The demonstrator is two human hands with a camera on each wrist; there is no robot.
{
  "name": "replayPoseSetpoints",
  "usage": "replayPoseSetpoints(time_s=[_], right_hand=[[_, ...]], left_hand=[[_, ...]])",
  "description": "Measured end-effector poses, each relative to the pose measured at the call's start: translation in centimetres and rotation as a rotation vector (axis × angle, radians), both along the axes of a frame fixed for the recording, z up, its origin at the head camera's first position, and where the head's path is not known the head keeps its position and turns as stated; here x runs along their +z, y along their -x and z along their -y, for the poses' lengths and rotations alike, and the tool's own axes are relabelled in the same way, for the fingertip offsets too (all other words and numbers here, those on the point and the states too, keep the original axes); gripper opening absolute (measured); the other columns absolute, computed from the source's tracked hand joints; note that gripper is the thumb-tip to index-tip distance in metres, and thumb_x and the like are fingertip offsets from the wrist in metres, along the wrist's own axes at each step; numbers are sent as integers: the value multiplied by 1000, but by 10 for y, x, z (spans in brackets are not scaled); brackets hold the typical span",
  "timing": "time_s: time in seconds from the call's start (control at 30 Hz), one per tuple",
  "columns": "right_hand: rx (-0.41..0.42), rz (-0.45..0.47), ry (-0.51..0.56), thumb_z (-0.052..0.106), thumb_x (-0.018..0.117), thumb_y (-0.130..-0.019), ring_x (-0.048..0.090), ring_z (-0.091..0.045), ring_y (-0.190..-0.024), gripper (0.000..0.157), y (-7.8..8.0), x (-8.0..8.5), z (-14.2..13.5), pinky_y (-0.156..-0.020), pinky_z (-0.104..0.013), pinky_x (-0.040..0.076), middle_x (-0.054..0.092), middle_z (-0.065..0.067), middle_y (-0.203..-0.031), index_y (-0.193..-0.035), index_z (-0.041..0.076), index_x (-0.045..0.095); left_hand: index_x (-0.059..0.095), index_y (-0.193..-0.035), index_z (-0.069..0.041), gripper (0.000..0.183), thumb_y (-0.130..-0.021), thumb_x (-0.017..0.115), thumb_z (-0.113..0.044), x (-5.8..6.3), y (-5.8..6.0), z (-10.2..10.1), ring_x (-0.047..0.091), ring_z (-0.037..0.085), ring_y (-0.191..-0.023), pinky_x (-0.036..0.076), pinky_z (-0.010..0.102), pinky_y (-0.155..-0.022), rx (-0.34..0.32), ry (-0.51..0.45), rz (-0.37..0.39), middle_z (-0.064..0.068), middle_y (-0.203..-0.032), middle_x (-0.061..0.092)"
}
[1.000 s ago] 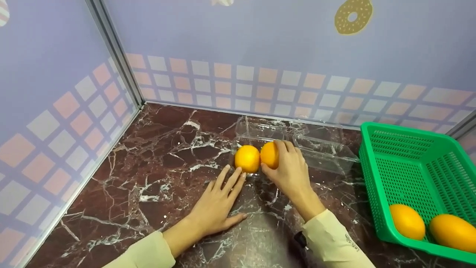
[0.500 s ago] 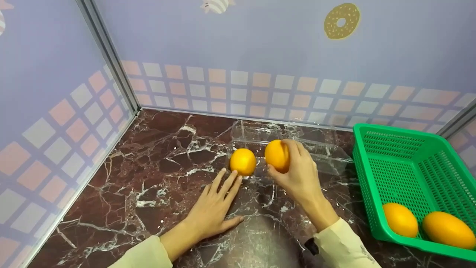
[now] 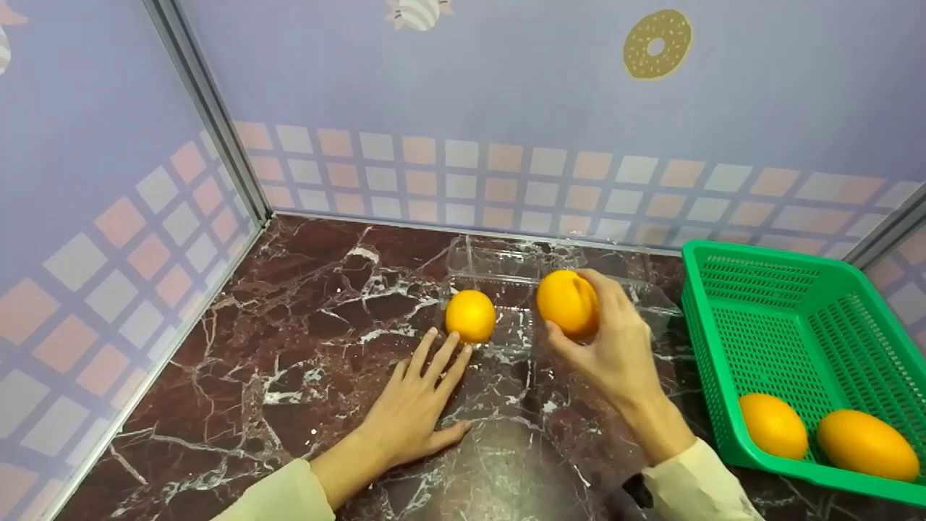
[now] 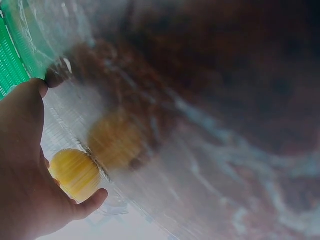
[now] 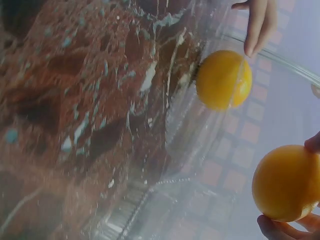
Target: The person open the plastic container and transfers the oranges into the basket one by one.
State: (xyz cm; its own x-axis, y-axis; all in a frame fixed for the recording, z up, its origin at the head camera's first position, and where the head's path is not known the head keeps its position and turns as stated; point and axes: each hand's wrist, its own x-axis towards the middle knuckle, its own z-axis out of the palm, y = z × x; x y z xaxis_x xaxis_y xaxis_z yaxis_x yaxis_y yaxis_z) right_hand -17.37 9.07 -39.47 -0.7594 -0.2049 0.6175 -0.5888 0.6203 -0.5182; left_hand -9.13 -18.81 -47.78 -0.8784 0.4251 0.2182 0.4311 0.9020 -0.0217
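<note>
A clear plastic container (image 3: 515, 334) lies on the dark marbled tabletop, its hinged lid part folded back towards the wall. One orange (image 3: 471, 317) sits in its left end. My left hand (image 3: 409, 416) is spread flat, with straight fingertips by the container's front edge, close to that orange. My right hand (image 3: 615, 347) grips a second orange (image 3: 566, 304) between thumb and fingers, above the container's middle. In the right wrist view the held orange (image 5: 285, 184) is apart from the container. The left wrist view shows the seated orange (image 4: 76, 172) beyond the left fingers.
To the right stands a green perforated basket (image 3: 700, 347) with an orange (image 3: 774, 427) and another orange (image 3: 868, 445) in its near end. A tiled-pattern wall (image 3: 506, 155) closes off the back, and a side panel (image 3: 79, 282) stands at the left.
The right hand has lifted the second orange away from the first and carried it to the right. The left hand has stayed by the container. The head view has shifted slightly.
</note>
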Motion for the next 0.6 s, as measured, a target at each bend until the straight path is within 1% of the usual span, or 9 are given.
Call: replayPoseSetpoints(time_s=[0.17,0.33,0.5,0.6], right_hand=[[-8,-17,1,14,91,-77,71,-46,-108,71,-5,7,-14,-85,-59,64,65,-23,-134,-140,3,58],[-21,-51,8,13,91,-75,70,-45,-108,77,-11,15,-29,-86,-62,63,65,-24,-135,-143,3,55],[-35,-89,10,12,91,-74,71,-43,-107,78,-17,20,-43,-84,-61,63,67,-23,-133,-143,3,56],[-41,-104,4,11,92,-74,71,-39,-103,77,-20,24,-51,-80,-56,64,67,-22,-130,-143,3,57]], left_hand=[[24,-169,-11,98,-97,59,-67,-1,0,0,15,45,-161,52,63,-106,7,-7,8,17,-177,15],[22,-170,-11,98,-97,59,-66,-1,1,-2,12,45,-161,55,66,-100,15,-25,29,15,-178,11],[22,-170,-11,98,-97,62,-63,-1,0,-3,15,46,-160,59,61,-96,10,-26,12,17,-177,12],[22,-170,-10,98,-97,64,-61,0,-2,-2,16,47,-160,60,59,-96,11,-26,5,18,-177,12]])
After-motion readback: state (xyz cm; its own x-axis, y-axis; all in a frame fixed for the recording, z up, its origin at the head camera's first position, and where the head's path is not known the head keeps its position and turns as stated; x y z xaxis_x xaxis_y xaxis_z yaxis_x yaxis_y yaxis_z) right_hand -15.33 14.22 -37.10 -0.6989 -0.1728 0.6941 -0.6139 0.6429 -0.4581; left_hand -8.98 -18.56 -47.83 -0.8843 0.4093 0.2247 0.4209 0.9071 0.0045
